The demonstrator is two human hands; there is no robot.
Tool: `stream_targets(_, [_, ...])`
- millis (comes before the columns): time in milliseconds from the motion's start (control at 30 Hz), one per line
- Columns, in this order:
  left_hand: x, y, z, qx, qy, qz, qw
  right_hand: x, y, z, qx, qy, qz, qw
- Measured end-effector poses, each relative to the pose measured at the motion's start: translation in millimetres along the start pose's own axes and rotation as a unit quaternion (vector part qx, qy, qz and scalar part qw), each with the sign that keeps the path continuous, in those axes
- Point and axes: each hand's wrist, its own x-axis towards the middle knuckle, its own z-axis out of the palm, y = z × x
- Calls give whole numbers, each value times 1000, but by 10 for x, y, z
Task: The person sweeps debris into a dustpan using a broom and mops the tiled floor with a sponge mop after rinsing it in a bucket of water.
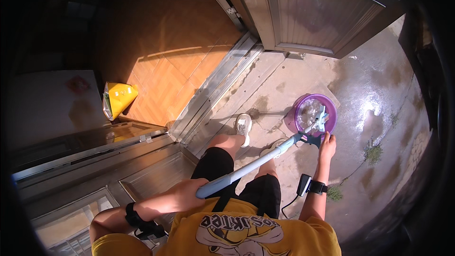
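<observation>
A squeeze mop with a pale blue-grey handle slants from my lap to a purple plastic bucket. My left hand is closed around the handle's grip end near my waist. The mop's light blue head is inside the bucket, over foamy water. At the near side of the bucket rim, my right hand grips the dark lever of the mop. My fingers partly hide the lever's end.
A metal door stands ajar beyond the bucket. To the left, a metal threshold borders a wood-patterned floor with a yellow bag. Wet concrete with weeds lies right. My white shoe is near the threshold.
</observation>
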Motion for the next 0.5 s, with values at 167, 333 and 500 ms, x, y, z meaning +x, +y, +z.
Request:
stream_targets(167, [33, 168, 44, -68, -26, -9, 997, -189, -10, 119, -8, 20, -22, 1000])
stream_targets(333, [45, 181, 11, -34, -15, 16, 999, -231, -52, 90, -19, 32, -22, 999])
stream_targets(500, [83, 415, 8, -25, -52, -58, 997, -224, -89, -24, -19, 54, -34, 998])
